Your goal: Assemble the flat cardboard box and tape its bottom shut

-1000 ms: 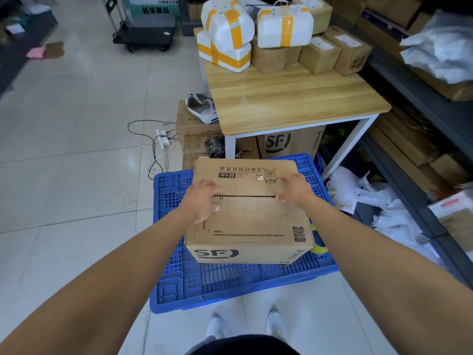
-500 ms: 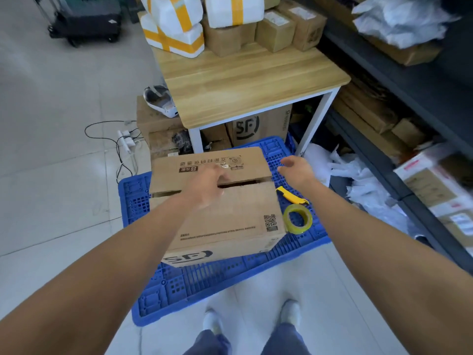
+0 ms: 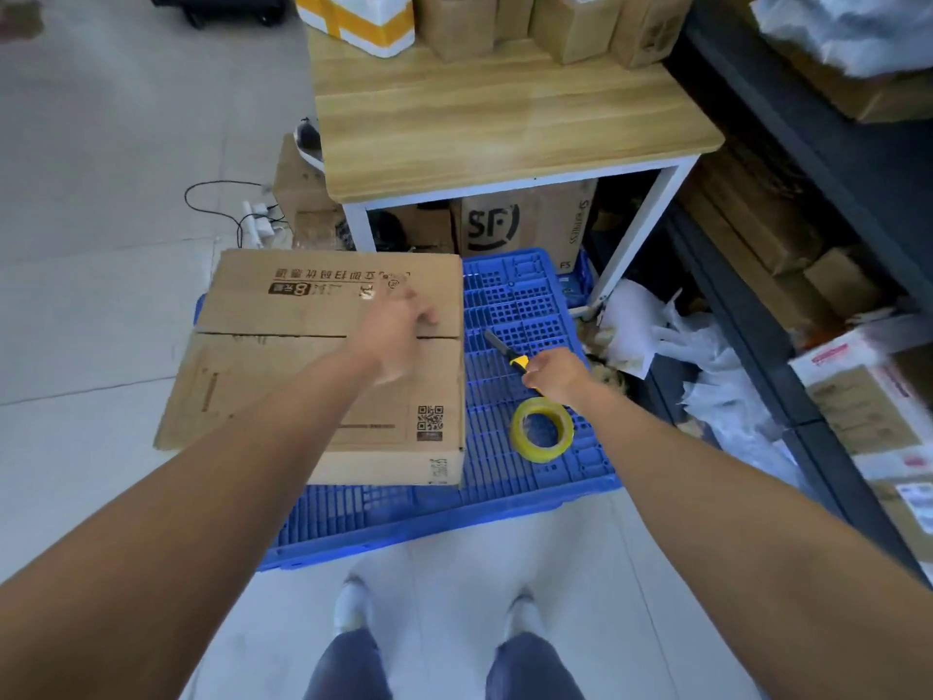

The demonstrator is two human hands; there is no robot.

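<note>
The cardboard box (image 3: 313, 376) is sitting on the left half of the blue plastic pallet (image 3: 530, 305) and overhanging its left edge. It is plain brown, with a QR code showing near the corner closest to the pallet's middle and dark lettering running along the flap nearer the pallet's far edge. Its two upper flaps are lying folded flat, meeting in a seam across the top. The left hand (image 3: 399, 325) is resting on that seam towards the pallet's centre, its fingers looking spread and fairly straight against the cardboard, though it is blurring. The right hand (image 3: 553, 371) is reaching down over the bare right half of the pallet, curling its fingers round a yellow-and-black utility knife (image 3: 505, 351). A roll of clear yellowish tape (image 3: 541, 430) is lying flat on the pallet just beside that hand, on the near side.

The pallet is sitting on a pale tiled floor (image 3: 101, 320). Beyond its far edge a wooden-topped table (image 3: 505, 118) is standing on white legs, carrying parcels (image 3: 454, 22) at its back and sheltering an SF-printed carton (image 3: 525, 224). Right of the pallet, crumpled white wrapping (image 3: 646, 320) is lying below dark shelving (image 3: 818, 159) holding more cartons
</note>
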